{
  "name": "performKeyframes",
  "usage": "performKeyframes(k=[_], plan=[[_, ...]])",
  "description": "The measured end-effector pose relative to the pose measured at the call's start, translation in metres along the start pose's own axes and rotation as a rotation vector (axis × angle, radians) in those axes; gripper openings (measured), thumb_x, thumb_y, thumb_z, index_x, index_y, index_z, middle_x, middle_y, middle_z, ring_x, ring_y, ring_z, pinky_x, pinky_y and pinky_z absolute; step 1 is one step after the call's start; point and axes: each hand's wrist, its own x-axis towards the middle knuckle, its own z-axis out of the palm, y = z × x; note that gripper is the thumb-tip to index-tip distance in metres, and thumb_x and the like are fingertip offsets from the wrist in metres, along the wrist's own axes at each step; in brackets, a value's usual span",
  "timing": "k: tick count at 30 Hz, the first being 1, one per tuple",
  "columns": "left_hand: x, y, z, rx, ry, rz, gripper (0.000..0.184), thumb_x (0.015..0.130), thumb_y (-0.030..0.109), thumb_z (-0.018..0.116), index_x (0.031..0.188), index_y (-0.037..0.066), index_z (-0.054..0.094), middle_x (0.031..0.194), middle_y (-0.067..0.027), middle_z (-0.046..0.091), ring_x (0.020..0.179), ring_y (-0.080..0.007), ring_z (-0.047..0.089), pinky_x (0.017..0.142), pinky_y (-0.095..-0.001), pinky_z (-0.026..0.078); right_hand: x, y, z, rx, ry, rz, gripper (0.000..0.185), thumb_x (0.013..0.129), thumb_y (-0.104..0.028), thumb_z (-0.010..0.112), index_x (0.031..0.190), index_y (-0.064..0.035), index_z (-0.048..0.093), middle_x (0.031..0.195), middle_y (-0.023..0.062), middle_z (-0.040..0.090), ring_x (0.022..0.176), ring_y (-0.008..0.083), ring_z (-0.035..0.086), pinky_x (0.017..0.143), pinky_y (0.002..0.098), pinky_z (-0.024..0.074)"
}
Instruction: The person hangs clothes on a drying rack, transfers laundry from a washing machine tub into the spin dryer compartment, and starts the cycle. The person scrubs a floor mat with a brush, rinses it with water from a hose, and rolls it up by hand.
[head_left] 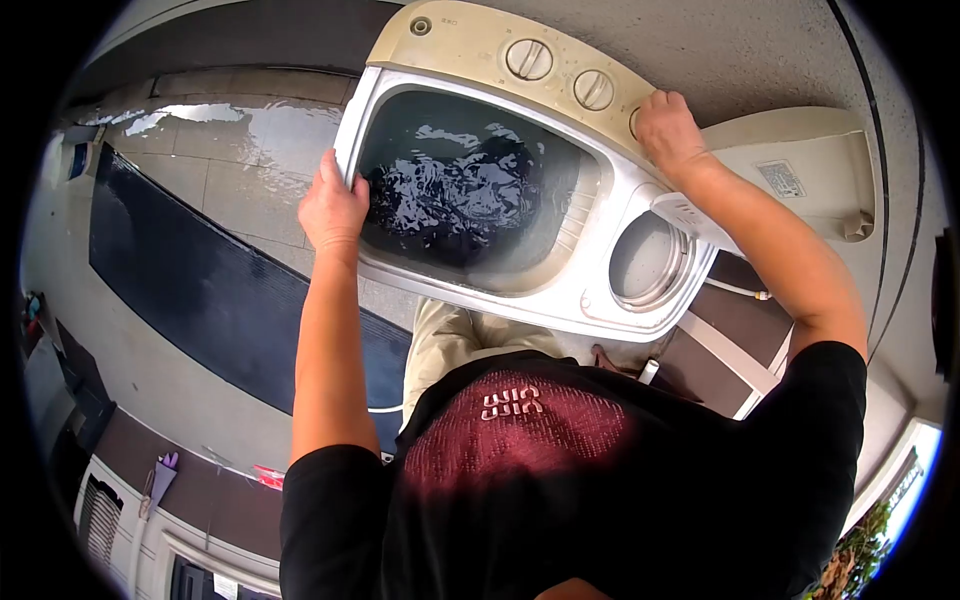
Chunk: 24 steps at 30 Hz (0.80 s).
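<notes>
A twin-tub washing machine [590, 290] stands before me, its large tub [460, 190] holding water with dark cloth in it. My left hand [334, 203] has its fingers wrapped on the tub's left rim. On the cream control panel [460, 35], my right hand [668, 128] closes on the rightmost knob [634, 122], which it mostly hides. Two other knobs, the left one [529, 60] and the middle one [594, 90], show beside it. The round spin tub [645, 260] lies below my right forearm, with a white inner lid [690, 215] raised at its edge.
An open cream lid [810, 165] extends right of the machine. A long dark mat [200, 255] lies on the floor at the left, near wet tiles [215, 135]. A white hose [735, 288] sticks out at the machine's right side.
</notes>
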Motion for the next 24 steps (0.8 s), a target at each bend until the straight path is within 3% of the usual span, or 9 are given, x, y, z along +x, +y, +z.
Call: performKeyframes(k=[1, 6, 12, 15, 17, 20, 22, 24], plan=[[0.000, 0.001, 0.000, 0.000, 0.017, 0.006, 0.051, 0.074, 0.029, 0.066, 0.121, 0.013, 0.051, 0.088, -0.0114, 0.067, 0.070, -0.0332, 0.065, 0.062, -0.0431, 0.053, 0.000, 0.004, 0.003, -0.086, -0.093, -0.073, 0.013, 0.079, -0.019, 0.056, 0.085, -0.0145, 0.067, 0.086, 0.0002, 0.059, 0.086, 0.0176, 0.055, 0.067, 0.0317, 0.0381], [-0.001, 0.000, 0.002, -0.010, 0.023, -0.012, 0.050, 0.074, 0.029, 0.066, 0.120, 0.015, 0.051, 0.086, -0.0109, 0.067, 0.070, -0.0328, 0.065, 0.062, -0.0431, 0.053, 0.010, 0.011, 0.023, -0.285, -0.007, -0.341, 0.011, 0.079, -0.017, 0.058, 0.083, -0.0150, 0.068, 0.082, 0.0008, 0.060, 0.082, 0.0182, 0.057, 0.063, 0.0319, 0.0406], [-0.002, 0.000, 0.000, -0.026, 0.000, -0.044, 0.050, 0.075, 0.031, 0.065, 0.121, 0.019, 0.050, 0.091, -0.0106, 0.067, 0.074, -0.0335, 0.065, 0.064, -0.0436, 0.052, 0.025, 0.019, 0.001, -0.023, -0.307, -0.411, 0.016, 0.080, -0.014, 0.057, 0.086, -0.0121, 0.072, 0.089, 0.0059, 0.069, 0.082, 0.0215, 0.067, 0.064, 0.0345, 0.0504], [-0.001, -0.001, 0.001, -0.034, -0.039, -0.071, 0.050, 0.076, 0.031, 0.065, 0.122, 0.020, 0.049, 0.095, -0.0103, 0.067, 0.078, -0.0336, 0.065, 0.067, -0.0439, 0.052, 0.026, 0.022, 0.000, 0.059, -0.410, -0.353, 0.017, 0.079, -0.012, 0.058, 0.087, -0.0115, 0.073, 0.092, 0.0064, 0.071, 0.087, 0.0213, 0.068, 0.070, 0.0339, 0.0521], [-0.001, -0.002, 0.003, -0.037, -0.034, -0.082, 0.050, 0.076, 0.031, 0.065, 0.122, 0.020, 0.049, 0.094, -0.0101, 0.067, 0.077, -0.0331, 0.065, 0.066, -0.0435, 0.052, 0.024, 0.031, 0.008, 0.363, -0.334, -0.127, 0.016, 0.078, -0.012, 0.060, 0.086, -0.0115, 0.074, 0.089, 0.0066, 0.071, 0.086, 0.0223, 0.068, 0.069, 0.0337, 0.0520], [-0.001, -0.004, 0.006, -0.009, 0.024, -0.032, 0.050, 0.074, 0.031, 0.066, 0.119, 0.017, 0.051, 0.086, -0.0104, 0.067, 0.071, -0.0306, 0.066, 0.062, -0.0425, 0.053, 0.023, 0.013, -0.015, 0.216, -0.432, -0.032, 0.015, 0.080, -0.014, 0.059, 0.084, -0.0091, 0.073, 0.087, 0.0098, 0.070, 0.085, 0.0263, 0.068, 0.069, 0.0357, 0.0522], [-0.001, -0.004, 0.006, -0.019, 0.027, -0.030, 0.051, 0.073, 0.031, 0.066, 0.119, 0.017, 0.052, 0.086, -0.0108, 0.066, 0.070, -0.0303, 0.066, 0.063, -0.0422, 0.053, 0.015, -0.019, -0.039, 0.307, -0.291, 0.116, 0.017, 0.083, -0.020, 0.060, 0.083, -0.0075, 0.072, 0.085, 0.0110, 0.070, 0.082, 0.0264, 0.068, 0.068, 0.0372, 0.0520], [-0.002, -0.004, 0.007, 0.001, 0.020, -0.041, 0.052, 0.072, 0.030, 0.067, 0.120, 0.016, 0.052, 0.086, -0.0111, 0.066, 0.070, -0.0302, 0.066, 0.063, -0.0419, 0.053, 0.010, -0.060, -0.082, 0.576, -0.197, 0.015, 0.020, 0.085, -0.024, 0.061, 0.089, -0.0074, 0.071, 0.080, 0.0102, 0.070, 0.077, 0.0261, 0.068, 0.066, 0.0381, 0.0516]])
